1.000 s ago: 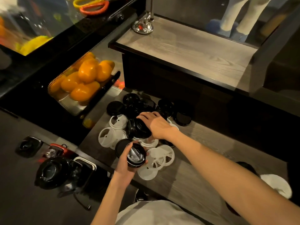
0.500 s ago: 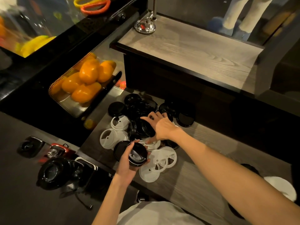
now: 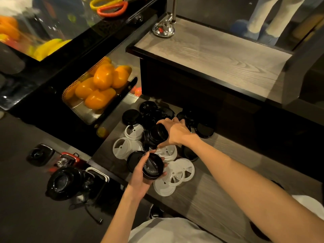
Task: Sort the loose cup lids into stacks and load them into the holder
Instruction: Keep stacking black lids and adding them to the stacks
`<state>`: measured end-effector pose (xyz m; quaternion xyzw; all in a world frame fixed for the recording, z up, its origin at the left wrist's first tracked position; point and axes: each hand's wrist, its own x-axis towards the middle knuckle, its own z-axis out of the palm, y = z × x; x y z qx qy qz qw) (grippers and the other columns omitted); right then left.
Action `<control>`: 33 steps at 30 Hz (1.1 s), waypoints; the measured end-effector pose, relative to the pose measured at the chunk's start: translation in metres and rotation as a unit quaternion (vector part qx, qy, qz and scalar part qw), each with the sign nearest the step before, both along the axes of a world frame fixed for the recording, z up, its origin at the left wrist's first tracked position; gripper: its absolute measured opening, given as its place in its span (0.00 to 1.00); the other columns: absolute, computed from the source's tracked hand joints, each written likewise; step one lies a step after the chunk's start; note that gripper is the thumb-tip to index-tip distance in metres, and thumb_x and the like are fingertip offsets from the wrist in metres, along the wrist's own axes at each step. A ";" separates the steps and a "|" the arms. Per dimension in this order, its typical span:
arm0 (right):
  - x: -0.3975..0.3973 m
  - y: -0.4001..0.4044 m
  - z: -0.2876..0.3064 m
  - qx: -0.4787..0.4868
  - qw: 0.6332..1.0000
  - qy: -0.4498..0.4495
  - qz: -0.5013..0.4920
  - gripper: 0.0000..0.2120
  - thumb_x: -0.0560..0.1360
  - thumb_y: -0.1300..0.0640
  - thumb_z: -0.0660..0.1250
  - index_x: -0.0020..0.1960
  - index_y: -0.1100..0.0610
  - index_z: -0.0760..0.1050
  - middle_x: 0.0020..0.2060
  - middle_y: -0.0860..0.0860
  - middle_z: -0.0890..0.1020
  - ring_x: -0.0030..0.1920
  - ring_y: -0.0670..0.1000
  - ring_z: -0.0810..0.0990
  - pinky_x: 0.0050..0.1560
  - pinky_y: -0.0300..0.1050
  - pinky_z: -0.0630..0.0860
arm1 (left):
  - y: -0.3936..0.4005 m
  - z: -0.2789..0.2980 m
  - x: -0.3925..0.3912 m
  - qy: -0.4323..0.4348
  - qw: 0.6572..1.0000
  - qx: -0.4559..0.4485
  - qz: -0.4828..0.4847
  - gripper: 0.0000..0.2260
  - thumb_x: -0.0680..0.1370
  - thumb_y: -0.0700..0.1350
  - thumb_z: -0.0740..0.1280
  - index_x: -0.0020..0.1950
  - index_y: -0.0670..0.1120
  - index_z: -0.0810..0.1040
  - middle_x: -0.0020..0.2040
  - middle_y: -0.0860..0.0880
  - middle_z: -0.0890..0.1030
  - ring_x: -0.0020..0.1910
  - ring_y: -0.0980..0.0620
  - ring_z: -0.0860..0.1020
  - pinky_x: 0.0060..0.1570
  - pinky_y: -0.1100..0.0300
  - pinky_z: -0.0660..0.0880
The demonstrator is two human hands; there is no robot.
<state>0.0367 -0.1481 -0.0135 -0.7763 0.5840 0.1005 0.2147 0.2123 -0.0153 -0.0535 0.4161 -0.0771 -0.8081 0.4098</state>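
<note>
While the left hand (image 3: 140, 174) curls round a short stack of black lids (image 3: 152, 168) and holds it just above the near edge of the desk (image 3: 206, 195), the right hand (image 3: 175, 132) reaches further in and grips a second stack of black lids (image 3: 157, 135), thumb at its near side and fingers wrapped over the far side. That second stack lies tilted on its side in the middle of the heap. More loose black lids (image 3: 149, 109) lie scattered toward the far edge of the desk, some overlapping, one round lid (image 3: 204, 130) resting apart to the right of the right hand. White lids (image 3: 177, 172) lie flat nearer the front edge, overlapping one another just right of the left hand; others, also white (image 3: 125, 147), sit toward the left edge of the desk, beside the black heap. Both forearms are bare, and a light shirt (image 3: 168, 230) shows at the bottom of the view.

At the right, near the front edge, a dark round hole (image 3: 278, 185) opens in the desk (possibly the holder, though it is too dim to tell), with something white (image 3: 308, 206) just beside it. Past the left edge a perforated metal tray (image 3: 82, 111) holds orange fruit (image 3: 101, 81). Lower left, on a dark surface, stand black blender parts (image 3: 63, 183). A raised wooden shelf (image 3: 219, 55) runs above the far edge of the desk, with a chrome fitting (image 3: 164, 28) on its left corner.
</note>
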 end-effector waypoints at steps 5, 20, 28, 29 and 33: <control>-0.032 0.020 0.033 -0.073 0.994 -0.068 -0.051 0.49 0.66 0.30 0.76 0.79 0.45 0.60 0.71 0.48 0.70 0.69 0.57 0.67 0.68 0.57 0.63 | -0.003 0.009 -0.007 0.006 1.000 -0.002 -0.010 0.20 0.80 0.56 0.64 0.68 0.46 0.76 0.62 0.35 0.79 0.59 0.35 0.79 0.51 0.43 0.79; -0.097 0.154 0.062 -0.070 0.949 -0.283 -0.116 0.46 0.63 0.31 0.79 0.76 0.35 0.63 0.68 0.39 0.67 0.71 0.46 0.68 0.72 0.58 0.70 | 0.009 0.045 -0.081 0.065 0.989 -0.035 -0.127 0.25 0.80 0.61 0.59 0.65 0.47 0.83 0.66 0.41 0.81 0.63 0.45 0.80 0.57 0.50 0.78; -0.130 0.191 0.084 -0.053 0.911 -0.365 -0.186 0.41 0.66 0.45 0.83 0.74 0.40 0.68 0.70 0.40 0.71 0.72 0.42 0.70 0.72 0.45 0.71 | 0.024 0.055 -0.113 0.108 0.969 -0.098 -0.197 0.29 0.64 0.57 0.83 0.61 0.46 0.85 0.62 0.42 0.83 0.60 0.47 0.82 0.55 0.52 0.81; -0.135 0.196 0.085 -0.051 0.906 -0.373 -0.194 0.40 0.66 0.46 0.84 0.74 0.40 0.69 0.69 0.40 0.72 0.72 0.42 0.70 0.72 0.44 0.71 | 0.026 0.059 -0.118 0.105 0.969 -0.101 -0.200 0.29 0.65 0.56 0.82 0.63 0.46 0.84 0.62 0.42 0.83 0.60 0.47 0.82 0.55 0.52 0.81; -0.148 0.211 0.085 -0.058 0.891 -0.393 -0.220 0.39 0.67 0.46 0.83 0.73 0.41 0.69 0.69 0.39 0.72 0.72 0.42 0.71 0.73 0.47 0.71 | 0.031 0.060 -0.127 0.104 0.965 -0.108 -0.217 0.39 0.72 0.54 0.78 0.78 0.43 0.66 0.73 0.37 0.73 0.67 0.43 0.76 0.59 0.49 0.79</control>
